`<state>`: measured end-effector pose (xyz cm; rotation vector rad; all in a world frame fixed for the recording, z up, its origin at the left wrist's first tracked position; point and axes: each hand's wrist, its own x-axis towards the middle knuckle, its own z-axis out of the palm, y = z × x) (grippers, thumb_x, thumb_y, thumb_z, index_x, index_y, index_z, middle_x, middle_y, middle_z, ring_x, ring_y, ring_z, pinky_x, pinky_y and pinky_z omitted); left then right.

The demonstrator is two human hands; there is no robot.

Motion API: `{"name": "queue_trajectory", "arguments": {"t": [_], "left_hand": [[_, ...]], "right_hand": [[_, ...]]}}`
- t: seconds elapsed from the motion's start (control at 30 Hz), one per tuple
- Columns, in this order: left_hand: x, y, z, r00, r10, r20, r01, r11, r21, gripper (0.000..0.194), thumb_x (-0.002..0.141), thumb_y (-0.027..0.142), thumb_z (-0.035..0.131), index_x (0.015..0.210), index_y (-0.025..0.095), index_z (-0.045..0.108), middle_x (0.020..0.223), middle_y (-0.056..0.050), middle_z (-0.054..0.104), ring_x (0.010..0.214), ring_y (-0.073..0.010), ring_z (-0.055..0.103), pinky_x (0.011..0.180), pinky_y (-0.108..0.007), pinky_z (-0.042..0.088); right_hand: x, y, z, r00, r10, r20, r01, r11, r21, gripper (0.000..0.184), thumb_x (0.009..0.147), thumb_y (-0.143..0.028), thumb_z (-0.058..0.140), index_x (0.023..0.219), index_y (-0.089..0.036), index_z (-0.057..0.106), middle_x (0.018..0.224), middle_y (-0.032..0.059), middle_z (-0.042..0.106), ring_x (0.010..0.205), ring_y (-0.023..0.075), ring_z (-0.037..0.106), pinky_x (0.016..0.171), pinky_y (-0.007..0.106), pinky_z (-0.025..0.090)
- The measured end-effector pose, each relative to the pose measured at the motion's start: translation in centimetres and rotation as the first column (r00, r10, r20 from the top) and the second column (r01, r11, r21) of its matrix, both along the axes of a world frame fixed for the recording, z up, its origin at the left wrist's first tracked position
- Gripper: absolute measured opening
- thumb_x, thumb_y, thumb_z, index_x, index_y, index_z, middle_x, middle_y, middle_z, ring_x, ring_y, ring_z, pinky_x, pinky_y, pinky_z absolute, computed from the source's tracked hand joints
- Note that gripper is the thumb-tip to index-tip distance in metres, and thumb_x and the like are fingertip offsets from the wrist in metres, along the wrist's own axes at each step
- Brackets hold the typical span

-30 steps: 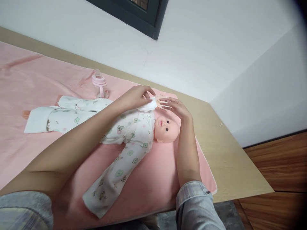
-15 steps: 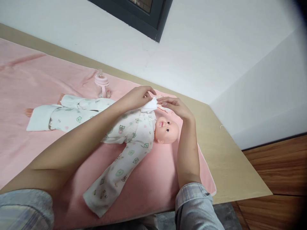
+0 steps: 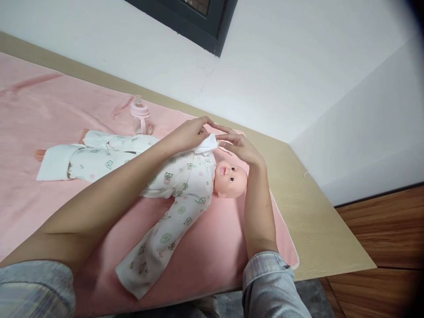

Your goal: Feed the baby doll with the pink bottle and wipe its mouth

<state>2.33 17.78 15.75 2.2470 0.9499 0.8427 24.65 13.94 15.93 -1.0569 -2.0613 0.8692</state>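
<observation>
A baby doll (image 3: pixel 231 179) lies on its back in a white outfit (image 3: pixel 180 176) printed with small green and brown figures. Its head points right, and its near sleeve is spread toward me. At the doll's far shoulder, my left hand (image 3: pixel 190 134) pinches a folded white cloth (image 3: pixel 207 144), its index finger reaching over toward the other hand. My right hand (image 3: pixel 243 148) comes from the right, just beyond the doll's head, fingertips and thumb closed at the cloth's right edge. Whether this cloth belongs to the outfit I cannot tell. Something behind the right fingers is mostly hidden.
A pink blanket (image 3: pixel 205 247) covers most of the wooden tabletop (image 3: pixel 308 229). Beyond the doll's legs stands a pink-topped baby bottle (image 3: pixel 141 115). White wall (image 3: pixel 265 79) runs behind the table, with a dark window frame (image 3: pixel 198 26) above. Wood panelling (image 3: pixel 384 229) is at right.
My left fingers have stretched further right, over the right hand's fingertips. The right hand has shifted slightly left, against the cloth's edge. The doll and bottle lie as before.
</observation>
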Motion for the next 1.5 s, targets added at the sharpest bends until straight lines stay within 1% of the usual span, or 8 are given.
{"name": "queue_trajectory", "arguments": {"t": [0.13, 0.5, 0.67, 0.87, 1.1, 1.23, 1.33, 1.5], "left_hand": [[0.0, -0.2, 0.0, 1.000, 0.014, 0.017, -0.014, 1.000, -0.028, 0.045, 0.093, 0.013, 0.047, 0.138, 0.014, 0.052, 0.067, 0.002, 0.058, 0.064, -0.0186, 0.055, 0.059, -0.027, 0.038], [0.2, -0.2, -0.5, 0.998, -0.049, 0.040, 0.054, 0.990, -0.130, 0.056, 0.095, 0.023, 0.046, 0.149, 0.019, 0.037, 0.101, -0.006, 0.073, 0.095, -0.0237, 0.068, 0.078, -0.033, 0.048], [-0.4, 0.1, 0.0, 0.995, -0.054, 0.090, 0.066, 0.988, -0.142, 0.054, 0.093, 0.024, 0.051, 0.146, 0.020, 0.041, 0.107, -0.007, 0.074, 0.107, -0.0248, 0.069, 0.086, -0.035, 0.049], [-2.0, 0.4, 1.3, 0.987, 0.017, 0.157, 0.008, 0.988, -0.156, 0.050, 0.089, 0.022, 0.059, 0.139, 0.020, 0.050, 0.106, -0.009, 0.074, 0.108, -0.0282, 0.069, 0.089, -0.040, 0.051], [-3.7, 0.5, 2.6, 0.971, 0.072, 0.228, -0.035, 0.986, -0.163, 0.038, 0.095, 0.021, 0.056, 0.132, 0.020, 0.055, 0.097, -0.007, 0.073, 0.103, -0.0259, 0.071, 0.092, -0.037, 0.051], [-5.0, 0.4, 3.4, 0.965, 0.122, 0.233, -0.088, 0.984, -0.153, 0.036, 0.098, 0.022, 0.055, 0.134, 0.019, 0.056, 0.099, -0.007, 0.073, 0.102, -0.0237, 0.070, 0.091, -0.036, 0.051], [-5.8, 0.4, 3.8, 0.947, 0.149, 0.286, -0.116, 0.985, -0.128, 0.034, 0.101, 0.022, 0.053, 0.134, 0.015, 0.057, 0.098, -0.009, 0.073, 0.096, -0.0205, 0.071, 0.092, -0.036, 0.053], [-6.9, 0.4, 4.3, 0.929, 0.211, 0.304, -0.173, 0.974, -0.146, 0.037, 0.101, 0.023, 0.058, 0.137, 0.012, 0.057, 0.100, -0.010, 0.073, 0.094, -0.0189, 0.071, 0.094, -0.037, 0.053]], "right_hand": [[0.1, -0.2, 0.2, 1.000, -0.010, -0.003, 0.010, 1.000, 0.012, 0.034, 0.089, -0.055, 0.069, 0.116, -0.036, 0.076, 0.158, -0.0036, 0.044, 0.150, 0.0281, 0.034, 0.122, 0.048, 0.035], [0.9, 0.0, 0.0, 0.998, 0.006, -0.058, -0.002, 0.999, 0.054, 0.028, 0.088, -0.048, 0.072, 0.110, -0.033, 0.079, 0.125, 0.0024, 0.071, 0.128, 0.0232, 0.058, 0.111, 0.044, 0.049], [2.1, 0.4, -0.2, 0.979, -0.151, -0.138, 0.163, 0.984, 0.078, 0.019, 0.082, -0.038, 0.077, 0.097, -0.027, 0.081, 0.112, 0.0036, 0.074, 0.112, 0.0216, 0.066, 0.101, 0.039, 0.053], [5.1, 2.6, -2.5, 0.858, -0.496, -0.131, 0.500, 0.866, -0.005, 0.017, 0.073, -0.018, 0.067, 0.086, -0.017, 0.078, 0.099, 0.0058, 0.077, 0.082, 0.0170, 0.068, 0.078, 0.032, 0.054], [7.5, 3.6, -4.8, 0.728, -0.670, 0.147, 0.681, 0.731, -0.047, 0.037, 0.072, -0.003, 0.045, 0.076, -0.014, 0.080, 0.071, 0.0038, 0.071, 0.065, 0.0140, 0.056, 0.073, 0.032, 0.047], [7.8, 3.7, -5.1, 0.722, -0.691, 0.032, 0.691, 0.719, -0.073, 0.035, 0.073, -0.007, 0.048, 0.085, -0.013, 0.080, 0.085, 0.0068, 0.075, 0.077, 0.0172, 0.063, 0.083, 0.035, 0.051], [7.7, 4.3, -5.8, 0.751, -0.630, -0.199, 0.619, 0.776, -0.120, 0.037, 0.074, -0.013, 0.056, 0.104, -0.014, 0.077, 0.111, 0.0083, 0.075, 0.094, 0.0197, 0.067, 0.092, 0.037, 0.054], [6.6, 5.3, -7.8, 0.704, -0.560, -0.437, 0.452, 0.828, -0.332, 0.063, 0.071, -0.021, 0.072, 0.133, -0.023, 0.060, 0.143, 0.0044, 0.059, 0.119, 0.0181, 0.064, 0.107, 0.035, 0.054]]}}
